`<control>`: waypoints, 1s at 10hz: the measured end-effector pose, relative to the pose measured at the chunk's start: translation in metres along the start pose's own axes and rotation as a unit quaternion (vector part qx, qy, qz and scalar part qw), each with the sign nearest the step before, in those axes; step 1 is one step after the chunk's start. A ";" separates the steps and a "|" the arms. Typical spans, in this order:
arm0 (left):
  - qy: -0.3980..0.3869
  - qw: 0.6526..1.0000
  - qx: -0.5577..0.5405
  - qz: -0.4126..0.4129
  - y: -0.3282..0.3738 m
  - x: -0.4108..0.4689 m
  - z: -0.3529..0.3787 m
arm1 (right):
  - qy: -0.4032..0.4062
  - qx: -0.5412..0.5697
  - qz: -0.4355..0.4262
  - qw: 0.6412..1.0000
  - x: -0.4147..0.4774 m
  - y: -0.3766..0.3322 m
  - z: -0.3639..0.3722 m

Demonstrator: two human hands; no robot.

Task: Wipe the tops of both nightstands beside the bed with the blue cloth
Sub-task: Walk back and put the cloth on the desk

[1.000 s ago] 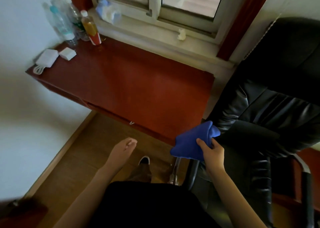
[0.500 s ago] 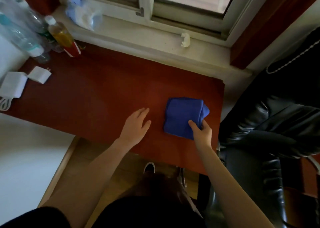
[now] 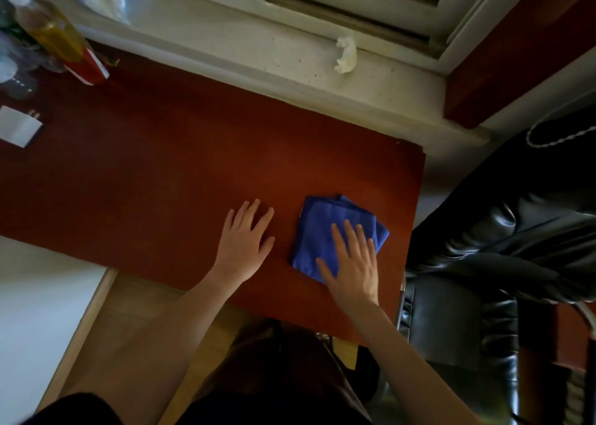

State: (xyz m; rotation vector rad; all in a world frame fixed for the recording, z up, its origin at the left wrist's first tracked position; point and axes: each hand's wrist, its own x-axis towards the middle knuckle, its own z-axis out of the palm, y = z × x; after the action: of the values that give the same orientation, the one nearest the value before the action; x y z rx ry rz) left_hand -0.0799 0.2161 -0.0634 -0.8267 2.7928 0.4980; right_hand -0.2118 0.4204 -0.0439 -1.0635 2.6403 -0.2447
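Observation:
A folded blue cloth (image 3: 325,228) lies on the reddish-brown nightstand top (image 3: 167,173), near its right front corner. My right hand (image 3: 353,263) presses flat on the cloth's near half, fingers spread. My left hand (image 3: 245,244) rests flat on the bare wood just left of the cloth, fingers apart, holding nothing.
Several bottles, among them one with yellow liquid (image 3: 61,42), stand at the top's far left by a white charger (image 3: 19,129). A crumpled tissue (image 3: 346,55) lies on the window sill. A black leather chair (image 3: 503,247) stands close on the right.
My right hand brought the cloth from beside the chair onto the nightstand top, released its pinch and now lies flat on it. My left hand came down onto the wood.

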 end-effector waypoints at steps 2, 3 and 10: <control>0.039 0.999 0.016 -0.007 0.005 0.034 0.006 | -0.027 -0.042 -0.010 0.999 0.045 0.013 0.020; 0.045 0.999 0.021 -0.008 0.008 0.048 0.005 | -0.019 -0.048 -0.034 0.998 0.078 0.023 0.012; 0.047 0.998 0.021 -0.020 0.010 0.052 0.002 | -0.018 -0.033 -0.048 0.998 0.198 0.039 -0.033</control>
State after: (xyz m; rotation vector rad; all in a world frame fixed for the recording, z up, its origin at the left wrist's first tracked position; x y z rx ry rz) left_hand -0.1283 0.1992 -0.0765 -0.9186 2.8542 0.4022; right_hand -0.3842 0.3110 -0.0617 -1.2054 2.5860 -0.1581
